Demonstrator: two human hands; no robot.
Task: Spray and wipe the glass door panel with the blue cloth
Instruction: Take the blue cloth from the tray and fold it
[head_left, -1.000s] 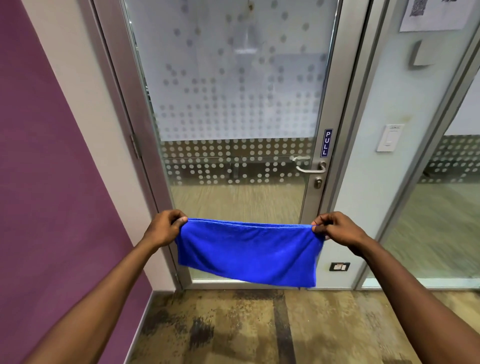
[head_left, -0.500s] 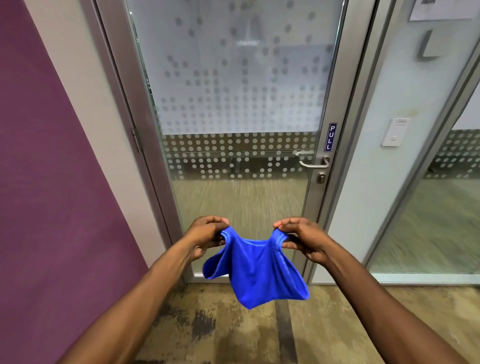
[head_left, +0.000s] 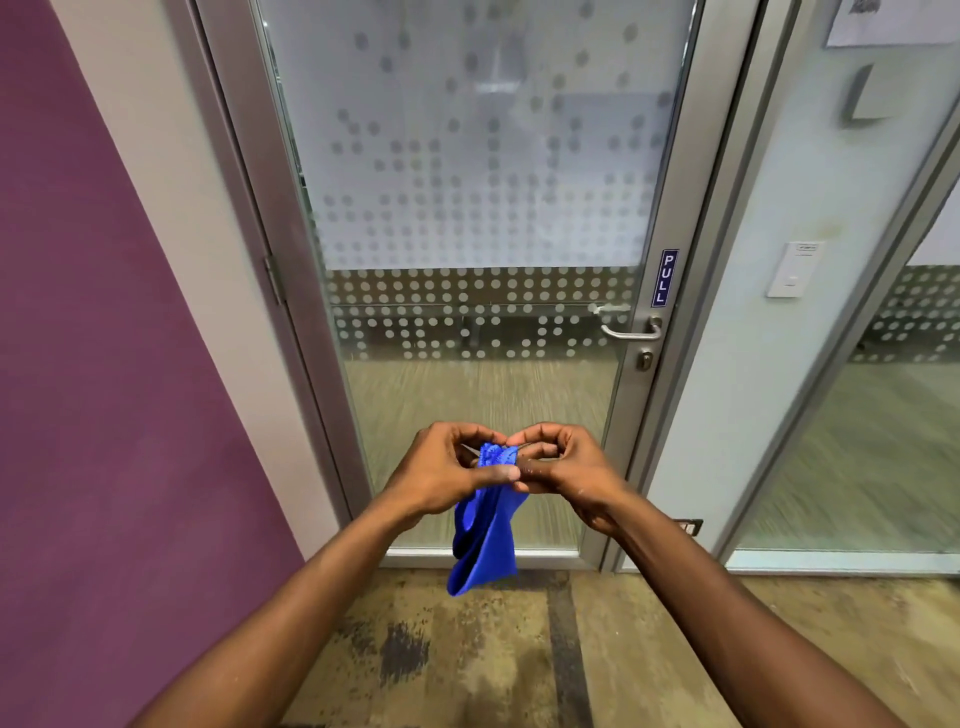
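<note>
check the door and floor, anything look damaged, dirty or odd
The floor in front of the glass door has dark worn blotches. The door itself looks intact, handle level. Nothing else stands out.

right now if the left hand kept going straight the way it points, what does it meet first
The left hand points inward at the right hand, and their fingertips look already in contact over the blue cloth that both pinch. So it would meet the right hand first, not the glass door.

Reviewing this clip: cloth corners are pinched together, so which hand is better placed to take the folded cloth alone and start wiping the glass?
Probably the left hand: its thumb already clamps the blue cloth, which hangs beneath it; the right hand pinches only the top edge.
</note>
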